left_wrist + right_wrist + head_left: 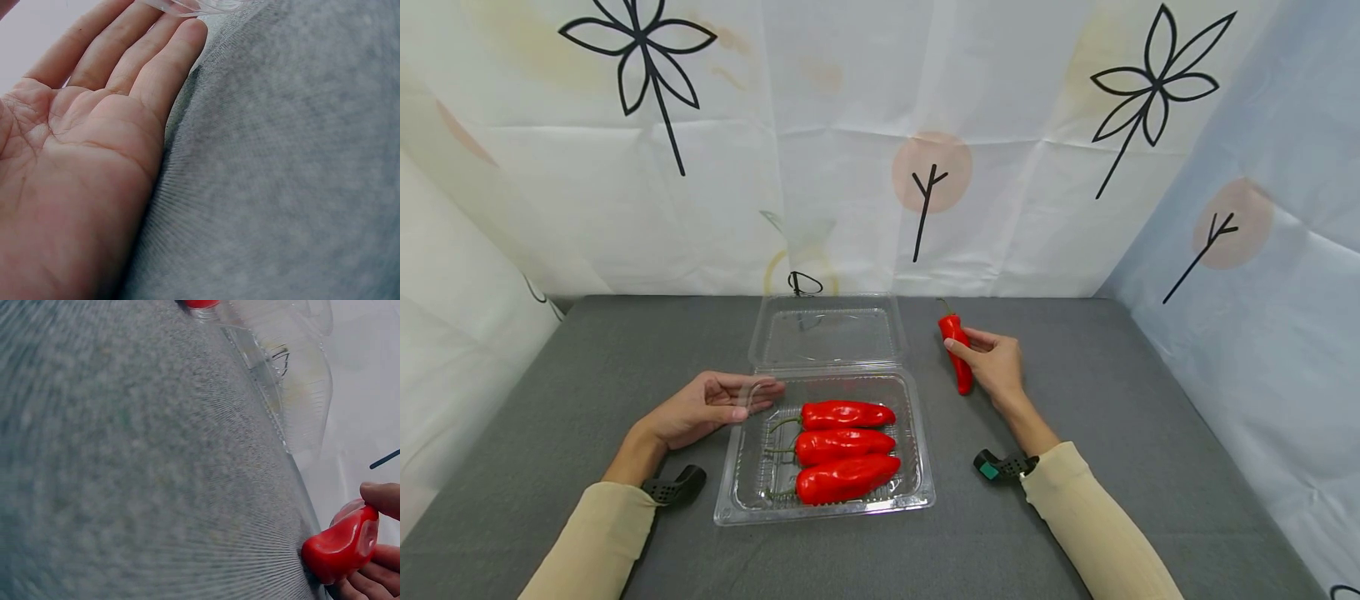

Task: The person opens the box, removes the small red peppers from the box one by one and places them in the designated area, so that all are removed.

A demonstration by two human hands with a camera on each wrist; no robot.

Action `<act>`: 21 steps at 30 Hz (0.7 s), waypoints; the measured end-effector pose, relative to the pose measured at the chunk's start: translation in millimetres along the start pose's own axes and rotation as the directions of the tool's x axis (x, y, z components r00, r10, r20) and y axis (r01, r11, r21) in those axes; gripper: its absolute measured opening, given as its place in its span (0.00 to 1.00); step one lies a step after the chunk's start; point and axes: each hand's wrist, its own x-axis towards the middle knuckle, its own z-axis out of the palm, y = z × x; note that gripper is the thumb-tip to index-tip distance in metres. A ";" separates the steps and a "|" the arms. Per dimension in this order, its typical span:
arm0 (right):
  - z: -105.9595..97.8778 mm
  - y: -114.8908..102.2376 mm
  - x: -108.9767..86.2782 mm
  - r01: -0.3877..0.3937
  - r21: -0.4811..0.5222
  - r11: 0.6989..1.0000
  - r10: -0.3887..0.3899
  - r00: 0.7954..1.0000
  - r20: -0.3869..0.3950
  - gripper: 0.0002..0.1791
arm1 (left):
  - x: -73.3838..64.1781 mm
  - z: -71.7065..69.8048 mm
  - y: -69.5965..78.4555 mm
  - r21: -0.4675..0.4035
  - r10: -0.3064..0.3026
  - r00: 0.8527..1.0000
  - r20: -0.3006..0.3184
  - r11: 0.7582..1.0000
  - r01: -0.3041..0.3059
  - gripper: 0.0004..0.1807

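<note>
A clear plastic clamshell container (pixel 823 515) lies on the table with its lid (pixel 827 333) folded back. Inside its tray, three red peppers (pixel 846 479) lie in a row, stems to the left. My left hand (pixel 703 408) rests at the container's upper left corner, fingers straight and touching the plastic (pixel 206 6). To the right of the lid, my right hand (pixel 996 362) pinches another red pepper (pixel 957 346) between thumb and fingers, its green stem pointing away. In the right wrist view that pepper (pixel 340 547) appears close to the table surface.
A grey cloth (pixel 1060 533) covers the table. Behind it hangs a white curtain (pixel 850 167) with plant drawings, and bluish-white fabric (pixel 1285 333) drops along the right side. Black wrist straps (pixel 1003 467) sit on both arms.
</note>
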 end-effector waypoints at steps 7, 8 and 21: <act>2.4 1.1 -3.6 0.032 -0.144 0.989 -0.043 0.997 -0.068 0.28 | -0.2 -0.1 -0.2 -0.005 0.001 1.000 -0.001 1.000 -0.001 0.29; 2.7 0.9 -4.1 0.036 -0.157 0.987 -0.048 0.996 -0.073 0.28 | -0.2 -0.2 -0.4 -0.005 0.001 1.000 -0.001 1.000 -0.001 0.29; 11.4 -0.6 -7.2 0.012 -0.061 0.998 -0.016 0.998 -0.067 0.29 | -0.5 -1.1 -1.1 0.000 -0.014 1.000 -0.014 1.000 0.014 0.30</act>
